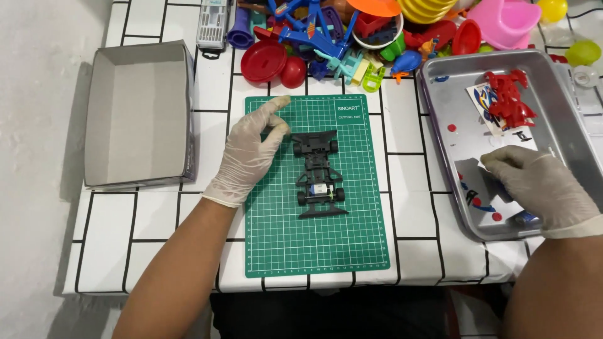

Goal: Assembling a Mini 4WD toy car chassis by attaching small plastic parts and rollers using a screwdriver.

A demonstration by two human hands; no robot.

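1. The gloved left hand [250,150] rests on the left part of the green cutting mat [352,238], fingers loosely spread, thumb and forefinger apart and clamped on nothing; its thumb tip sits just beside the front corner of the black toy car chassis [319,174].
2. The gloved right hand [539,182] reaches into the metal tray [440,81] on the right, fingers curled down onto a sticker sheet [470,179]; whether it pinches anything I cannot tell.
3. Bare mat lies on the near side of the chassis; an open cardboard box [141,113] stands far left, and a heap of bright plastic toys [326,37] crowds the far edge.
4. The chassis lies mid-mat, wheels on, body shell off. A red car shell [510,99] rests in the tray's far end.
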